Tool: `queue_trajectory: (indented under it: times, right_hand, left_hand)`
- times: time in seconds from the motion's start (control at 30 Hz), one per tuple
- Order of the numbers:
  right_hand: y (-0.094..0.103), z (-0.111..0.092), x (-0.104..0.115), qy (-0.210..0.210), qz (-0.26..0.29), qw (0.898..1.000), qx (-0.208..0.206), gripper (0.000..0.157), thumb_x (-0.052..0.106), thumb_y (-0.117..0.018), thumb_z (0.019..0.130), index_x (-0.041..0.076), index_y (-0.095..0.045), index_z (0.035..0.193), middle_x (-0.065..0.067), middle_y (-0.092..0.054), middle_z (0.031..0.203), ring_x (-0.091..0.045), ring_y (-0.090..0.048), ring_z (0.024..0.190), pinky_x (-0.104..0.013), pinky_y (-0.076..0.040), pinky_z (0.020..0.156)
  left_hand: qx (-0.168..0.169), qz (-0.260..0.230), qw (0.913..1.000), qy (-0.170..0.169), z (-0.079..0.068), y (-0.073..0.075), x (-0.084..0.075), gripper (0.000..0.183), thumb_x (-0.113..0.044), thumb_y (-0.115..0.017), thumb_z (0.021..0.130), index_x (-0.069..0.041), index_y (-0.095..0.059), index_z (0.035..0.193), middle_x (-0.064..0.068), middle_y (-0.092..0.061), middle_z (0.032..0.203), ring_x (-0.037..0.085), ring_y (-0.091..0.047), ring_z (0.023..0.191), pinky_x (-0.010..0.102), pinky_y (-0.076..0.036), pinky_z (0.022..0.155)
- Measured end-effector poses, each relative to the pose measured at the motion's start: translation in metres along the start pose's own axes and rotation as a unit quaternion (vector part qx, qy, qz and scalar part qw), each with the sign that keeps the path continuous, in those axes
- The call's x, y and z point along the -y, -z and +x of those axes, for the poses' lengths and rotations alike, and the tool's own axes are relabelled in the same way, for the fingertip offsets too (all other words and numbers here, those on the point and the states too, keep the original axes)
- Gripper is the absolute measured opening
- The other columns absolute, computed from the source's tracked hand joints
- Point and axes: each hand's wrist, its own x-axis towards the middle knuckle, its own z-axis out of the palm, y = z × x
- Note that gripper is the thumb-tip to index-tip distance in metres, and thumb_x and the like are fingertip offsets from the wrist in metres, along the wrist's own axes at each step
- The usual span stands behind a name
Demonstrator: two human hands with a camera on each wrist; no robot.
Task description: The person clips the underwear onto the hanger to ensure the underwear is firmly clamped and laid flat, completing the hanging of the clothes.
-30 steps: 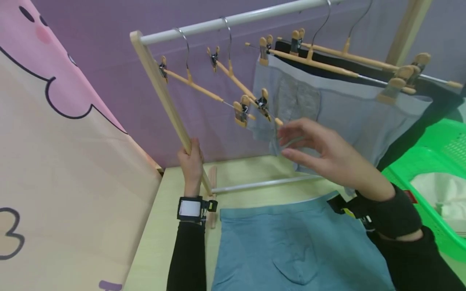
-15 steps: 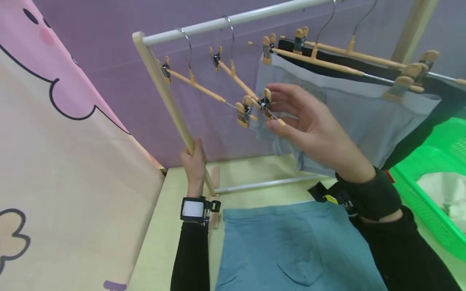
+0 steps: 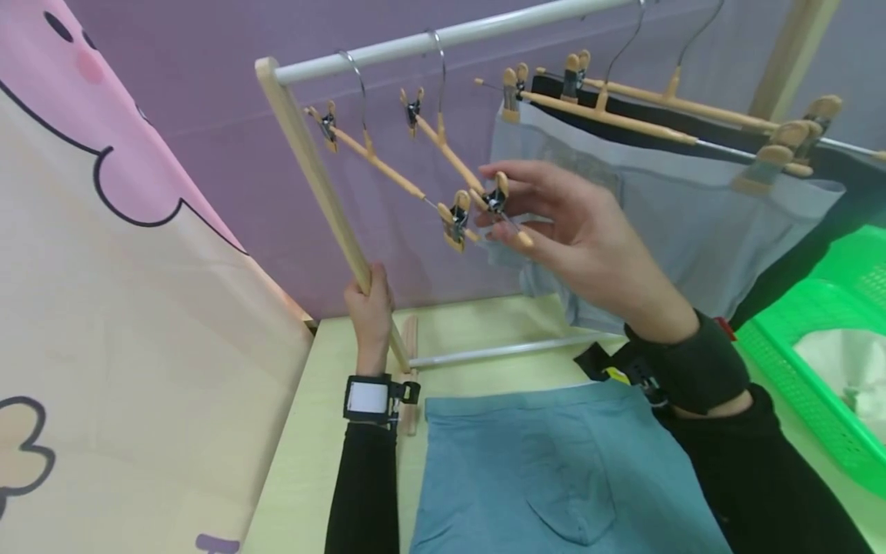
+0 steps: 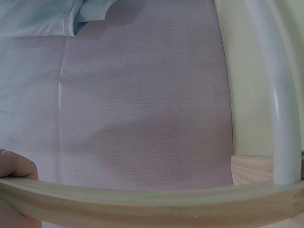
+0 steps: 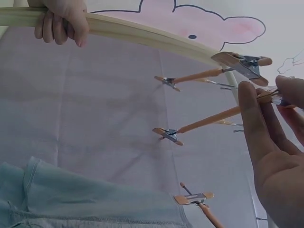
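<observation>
My left hand grips the left wooden post of a small clothes rack. My right hand is raised at the near end of a clip hanger, its thumb and fingers closed about the clip there; the right wrist view shows the hanger's bar running into the fingers. Just to its left hangs another bare clip hanger. Light grey boxer briefs are clipped to a hanger behind my right hand. Blue boxer briefs lie spread on the table below.
Dark briefs hang behind the grey pair. At the right stands a green basket holding white cloth. The white top rail carries the hangers. A lower white bar crosses behind the blue briefs.
My right hand has moved left, from beside the hanger onto its clip end. The near ends of both bare hangers have shifted slightly left. My left hand keeps its grip on the post.
</observation>
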Motion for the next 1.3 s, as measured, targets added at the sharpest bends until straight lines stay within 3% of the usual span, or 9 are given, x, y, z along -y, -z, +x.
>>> queue_trajectory:
  times: [0.23, 0.47, 0.63, 1.0, 1.3]
  right_hand:
    - [0.0, -0.001, 0.002, 0.017, -0.028, 0.999, -0.009, 0.052, -0.018, -0.058, 0.09, -0.003, -0.05, 0.139, -0.016, -0.061, 0.124, -0.024, -0.063, 0.109, -0.029, -0.054, 0.092]
    - [0.001, -0.002, 0.004, 0.046, -0.04, 0.998, -0.029, 0.049, -0.019, -0.059, 0.088, -0.004, -0.053, 0.135, -0.02, -0.064, 0.118, -0.024, -0.065, 0.106, -0.029, -0.054, 0.091]
    - [0.003, -0.006, 0.009, 0.075, -0.033, 0.996, -0.038, 0.05, -0.023, -0.058, 0.086, -0.008, -0.054, 0.133, -0.021, -0.064, 0.119, -0.024, -0.066, 0.106, -0.032, -0.054, 0.093]
    - [0.014, -0.045, 0.008, 0.05, -0.052, 0.996, -0.045, 0.051, -0.026, -0.056, 0.085, -0.007, -0.055, 0.133, -0.018, -0.062, 0.123, -0.018, -0.066, 0.106, -0.03, -0.054, 0.091]
    - [0.025, -0.082, -0.009, 0.025, -0.045, 0.998, -0.022, 0.046, -0.02, -0.057, 0.089, -0.008, -0.054, 0.133, -0.007, -0.065, 0.12, -0.015, -0.068, 0.105, -0.028, -0.056, 0.087]
  left_hand:
    - [0.002, 0.001, 1.0, 0.007, 0.001, -0.003, 0.002, 0.04, -0.008, -0.05, 0.101, -0.017, -0.047, 0.062, -0.013, -0.04, 0.046, -0.002, -0.035, 0.04, 0.015, -0.03, 0.039]
    - [0.003, -0.011, 0.9999, 0.001, 0.011, 0.0, 0.027, 0.041, -0.011, -0.05, 0.102, -0.019, -0.045, 0.062, -0.013, -0.038, 0.045, 0.0, -0.034, 0.039, 0.016, -0.028, 0.038]
    - [-0.004, -0.011, 0.9999, -0.001, 0.012, -0.001, 0.031, 0.042, -0.016, -0.052, 0.102, -0.018, -0.043, 0.061, -0.012, -0.037, 0.044, 0.001, -0.032, 0.038, 0.017, -0.026, 0.037]
    - [-0.018, 0.007, 0.9997, -0.012, 0.013, -0.003, 0.029, 0.04, -0.018, -0.054, 0.1, -0.018, -0.045, 0.062, -0.011, -0.037, 0.045, 0.001, -0.032, 0.039, 0.017, -0.026, 0.037]
    - [-0.021, 0.024, 0.9995, 0.003, 0.009, 0.005, 0.029, 0.044, -0.02, -0.054, 0.101, -0.017, -0.044, 0.059, -0.011, -0.037, 0.045, 0.003, -0.033, 0.039, 0.018, -0.027, 0.038]
